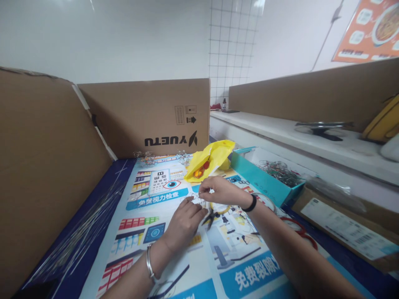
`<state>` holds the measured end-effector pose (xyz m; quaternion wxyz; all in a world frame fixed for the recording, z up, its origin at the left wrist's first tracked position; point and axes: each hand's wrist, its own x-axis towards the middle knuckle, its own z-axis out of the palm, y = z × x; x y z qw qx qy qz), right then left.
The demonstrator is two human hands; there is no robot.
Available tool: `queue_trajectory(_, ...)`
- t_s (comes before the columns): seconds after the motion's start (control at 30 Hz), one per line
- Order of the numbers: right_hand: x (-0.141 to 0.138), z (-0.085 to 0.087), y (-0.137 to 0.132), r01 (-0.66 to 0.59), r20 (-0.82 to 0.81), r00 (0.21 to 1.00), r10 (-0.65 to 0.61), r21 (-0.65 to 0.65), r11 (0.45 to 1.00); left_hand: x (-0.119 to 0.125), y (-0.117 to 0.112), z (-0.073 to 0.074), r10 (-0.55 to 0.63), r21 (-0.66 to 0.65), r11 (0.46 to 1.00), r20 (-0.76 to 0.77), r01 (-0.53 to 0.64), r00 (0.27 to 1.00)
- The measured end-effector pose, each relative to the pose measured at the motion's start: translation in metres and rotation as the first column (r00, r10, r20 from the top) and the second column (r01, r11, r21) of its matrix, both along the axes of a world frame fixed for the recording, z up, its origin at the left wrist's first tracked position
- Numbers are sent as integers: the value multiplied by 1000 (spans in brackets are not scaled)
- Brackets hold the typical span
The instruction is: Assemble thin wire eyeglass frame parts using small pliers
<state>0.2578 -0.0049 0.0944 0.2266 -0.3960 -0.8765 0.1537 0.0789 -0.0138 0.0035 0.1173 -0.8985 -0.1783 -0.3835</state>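
Observation:
My left hand [183,222] is closed around small pliers [211,216], whose dark tips stick out to the right of the fingers. My right hand [218,190], with a black band at the wrist, pinches a small thin wire piece [199,200] just above the left hand's fingers. A silver bracelet circles my left wrist. Both hands hover over a printed poster [162,232] showing an eye chart and blue text.
A yellow plastic bag [209,160] lies behind the hands. A teal box [264,178] of small metal parts stands at the right. Cardboard walls [43,166] enclose the left and back. Thin wires [81,232] lie along the left. A flat carton [346,226] sits at right.

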Motion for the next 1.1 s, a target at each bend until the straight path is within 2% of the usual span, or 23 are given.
queue_trajectory(0.7,0,-5,4,-40,-26,999,41,25,999,1,0,-3,-5,-27,1000,25,6,1000)
queue_trajectory(1.1,2,-3,4,25,-56,998,-32,-121,992,0,-1,-4,-11,-75,997,36,13,999)
